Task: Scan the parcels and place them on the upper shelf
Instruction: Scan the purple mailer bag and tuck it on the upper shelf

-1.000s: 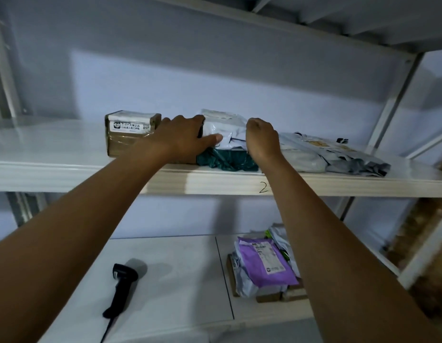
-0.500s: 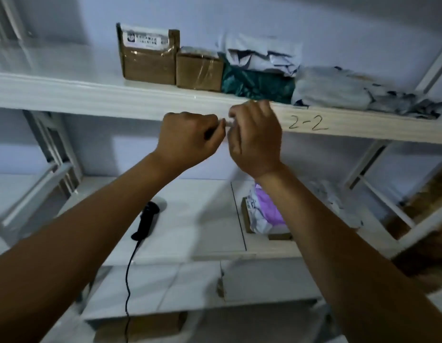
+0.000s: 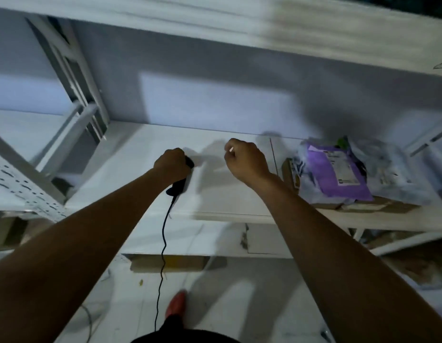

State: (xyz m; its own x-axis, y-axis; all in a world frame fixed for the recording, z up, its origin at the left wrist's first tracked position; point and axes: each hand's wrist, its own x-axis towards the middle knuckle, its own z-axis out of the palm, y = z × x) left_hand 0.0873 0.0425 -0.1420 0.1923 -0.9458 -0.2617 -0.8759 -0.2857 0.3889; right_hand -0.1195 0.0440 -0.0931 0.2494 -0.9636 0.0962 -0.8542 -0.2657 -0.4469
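Parcels [image 3: 351, 184] are lying motion-blurred at the right of the lower shelf [image 3: 227, 196], labels unreadable: a glossy purple mailer [image 3: 321, 174] topping crinkled grey bags [image 3: 393, 174] and cardboard boxes [image 3: 363, 207]. The left hand [image 3: 171, 164] is gripping the black corded scanner [image 3: 179, 187], hiding its head. The right hand [image 3: 247, 163], fingers curled, is pinching a white sliver [image 3: 231, 150] too small to identify.

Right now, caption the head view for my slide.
Left hand grips the black scanner on the shelf; right hand pinches a white scrap, parcels piled alongside.
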